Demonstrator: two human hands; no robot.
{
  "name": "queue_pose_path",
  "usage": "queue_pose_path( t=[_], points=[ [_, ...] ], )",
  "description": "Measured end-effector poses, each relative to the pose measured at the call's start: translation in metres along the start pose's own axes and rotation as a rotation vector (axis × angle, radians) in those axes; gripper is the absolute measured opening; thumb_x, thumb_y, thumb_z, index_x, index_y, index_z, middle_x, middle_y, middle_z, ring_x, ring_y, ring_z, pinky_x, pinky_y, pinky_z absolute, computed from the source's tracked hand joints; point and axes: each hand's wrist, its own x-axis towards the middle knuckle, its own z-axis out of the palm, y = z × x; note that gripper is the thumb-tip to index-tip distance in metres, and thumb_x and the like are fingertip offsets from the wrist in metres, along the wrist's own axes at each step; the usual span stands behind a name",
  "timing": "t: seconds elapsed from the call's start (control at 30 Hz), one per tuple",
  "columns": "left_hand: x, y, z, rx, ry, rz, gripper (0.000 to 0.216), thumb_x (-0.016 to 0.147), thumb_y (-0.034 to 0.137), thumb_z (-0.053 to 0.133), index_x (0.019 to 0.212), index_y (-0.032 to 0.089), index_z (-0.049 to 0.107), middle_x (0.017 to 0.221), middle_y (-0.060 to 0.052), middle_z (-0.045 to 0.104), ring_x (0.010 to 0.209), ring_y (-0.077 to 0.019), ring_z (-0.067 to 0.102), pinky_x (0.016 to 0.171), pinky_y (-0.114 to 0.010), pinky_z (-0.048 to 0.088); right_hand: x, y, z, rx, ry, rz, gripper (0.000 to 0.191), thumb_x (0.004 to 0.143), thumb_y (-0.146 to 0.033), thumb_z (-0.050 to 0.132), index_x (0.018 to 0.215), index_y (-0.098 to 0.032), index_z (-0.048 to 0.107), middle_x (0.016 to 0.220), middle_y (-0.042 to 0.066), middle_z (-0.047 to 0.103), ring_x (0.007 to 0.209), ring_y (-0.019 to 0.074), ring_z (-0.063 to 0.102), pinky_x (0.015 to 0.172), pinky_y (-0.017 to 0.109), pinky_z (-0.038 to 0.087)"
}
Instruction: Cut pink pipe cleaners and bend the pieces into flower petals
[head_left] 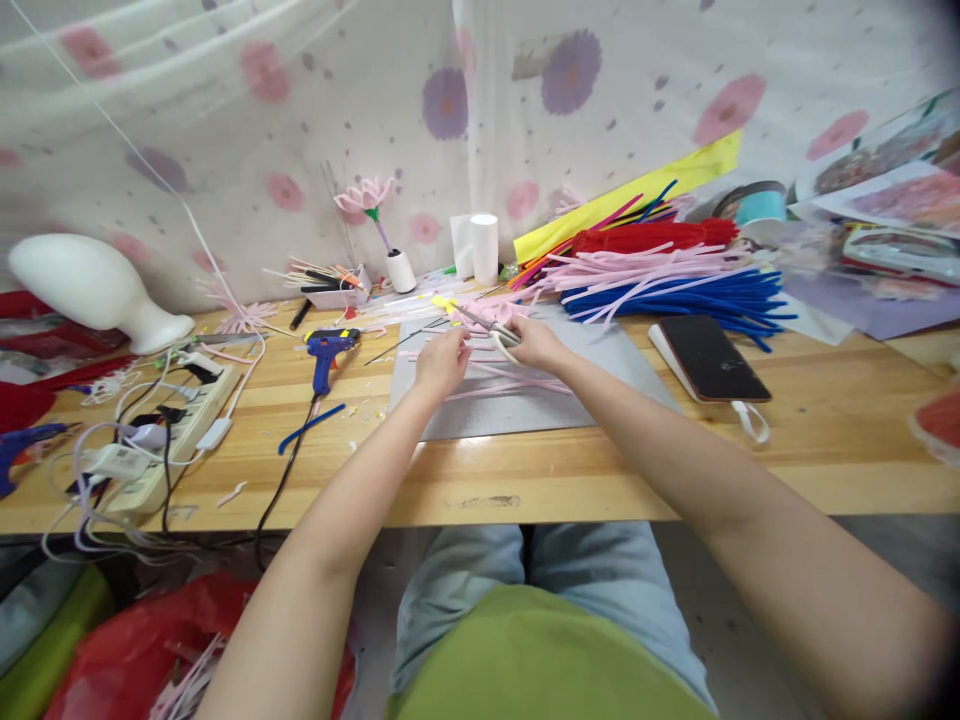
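Observation:
My right hand point(536, 345) is closed round the pale handles of a pair of scissors point(501, 334), whose blades point left and away from me. Close by on the left, my left hand point(442, 362) is pinched, with a thin pink pipe cleaner point(409, 355) showing at its fingers; the grip itself is partly hidden. Both hands are over a grey mat point(480, 420). More pink pipe cleaners point(517, 385) lie across it under the hands. Just beyond the scissors is a cluster of pink pieces point(487, 310) beside a small yellow piece point(444, 302).
Pink pipe cleaners point(645, 268), blue ones point(682, 300) and red ones point(660, 237) are heaped back right. A phone point(712, 358) lies right of the mat. Leftward are a blue glue gun point(324, 358), a power strip point(184, 430) with tangled cables and a white foam head point(97, 290).

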Motion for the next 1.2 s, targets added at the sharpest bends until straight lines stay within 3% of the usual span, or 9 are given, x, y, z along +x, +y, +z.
queue_pose_path(
  t=[0.2, 0.33, 0.5, 0.63, 0.73, 0.9, 1.03, 1.2],
  points=[
    [-0.014, -0.025, -0.010, 0.027, -0.125, -0.121, 0.028, 0.089, 0.030, 0.038, 0.098, 0.024, 0.064, 0.102, -0.004, 0.067, 0.095, -0.0192, 0.059, 0.075, -0.027, 0.042, 0.009, 0.010, -0.014, 0.120, 0.174, 0.099, 0.021, 0.064, -0.030, 0.065, 0.079, -0.020, 0.054, 0.075, 0.001, 0.062, 0.070, 0.0171, 0.056, 0.065, 0.027, 0.041],
    [-0.015, -0.034, -0.014, -0.103, -0.101, -0.198, 0.023, 0.085, 0.030, 0.045, 0.087, 0.022, 0.066, 0.087, -0.004, 0.069, 0.084, -0.0179, 0.062, 0.072, -0.027, 0.044, 0.016, 0.010, -0.018, 0.380, 0.239, 0.139, 0.030, 0.057, -0.025, 0.071, 0.078, -0.019, 0.052, 0.070, 0.000, 0.059, 0.068, 0.0157, 0.055, 0.063, 0.028, 0.042],
    [-0.009, -0.015, -0.004, -0.837, -0.140, -0.433, 0.014, 0.080, 0.027, 0.055, 0.079, 0.015, 0.062, 0.075, -0.004, 0.066, 0.065, -0.0113, 0.063, 0.064, -0.023, 0.048, 0.022, -0.008, -0.015, 0.971, 0.167, 0.248, 0.031, 0.057, -0.016, 0.073, 0.073, -0.018, 0.047, 0.059, -0.004, 0.052, 0.051, 0.0083, 0.049, 0.050, 0.023, 0.043],
    [-0.009, 0.011, 0.006, -1.227, -0.186, -0.564, 0.010, 0.079, 0.022, 0.058, 0.077, 0.012, 0.058, 0.072, -0.004, 0.065, 0.066, -0.0117, 0.064, 0.066, -0.026, 0.051, 0.020, -0.022, -0.007, 1.205, 0.136, 0.362, 0.028, 0.059, -0.010, 0.071, 0.068, -0.018, 0.047, 0.053, -0.006, 0.051, 0.046, 0.0058, 0.049, 0.046, 0.019, 0.045],
    [-0.009, 0.020, 0.015, -1.252, -0.188, -0.591, 0.008, 0.082, 0.019, 0.052, 0.078, 0.012, 0.056, 0.072, -0.005, 0.066, 0.066, -0.0126, 0.065, 0.065, -0.026, 0.051, 0.018, -0.027, 0.000, 1.249, 0.128, 0.430, 0.029, 0.058, -0.007, 0.073, 0.068, -0.017, 0.048, 0.052, -0.006, 0.052, 0.046, 0.0051, 0.050, 0.046, 0.017, 0.047],
    [-0.009, 0.021, 0.024, -1.083, -0.130, -0.581, 0.011, 0.083, 0.016, 0.048, 0.073, 0.015, 0.052, 0.069, -0.002, 0.065, 0.063, -0.0108, 0.063, 0.065, -0.026, 0.052, 0.019, -0.028, 0.004, 1.291, 0.139, 0.418, 0.030, 0.059, -0.010, 0.073, 0.070, -0.018, 0.046, 0.052, -0.007, 0.051, 0.045, 0.0049, 0.051, 0.046, 0.018, 0.048],
    [-0.013, 0.028, 0.015, -1.271, -0.248, -0.646, 0.010, 0.085, 0.016, 0.046, 0.075, 0.015, 0.047, 0.072, -0.003, 0.065, 0.061, -0.0119, 0.065, 0.070, -0.033, 0.053, 0.021, -0.028, 0.005, 1.221, 0.178, 0.353, 0.036, 0.057, -0.015, 0.077, 0.071, -0.019, 0.044, 0.053, -0.009, 0.048, 0.047, 0.0047, 0.050, 0.048, 0.018, 0.047],
    [-0.016, 0.030, 0.004, -1.323, -0.309, -0.573, 0.004, 0.080, 0.014, 0.055, 0.078, 0.012, 0.052, 0.071, -0.004, 0.065, 0.060, -0.0116, 0.065, 0.073, -0.034, 0.053, 0.019, -0.029, 0.009, 1.179, 0.200, 0.336, 0.035, 0.057, -0.017, 0.076, 0.072, -0.019, 0.044, 0.056, -0.008, 0.048, 0.048, 0.0049, 0.049, 0.049, 0.020, 0.046]
  ],
)
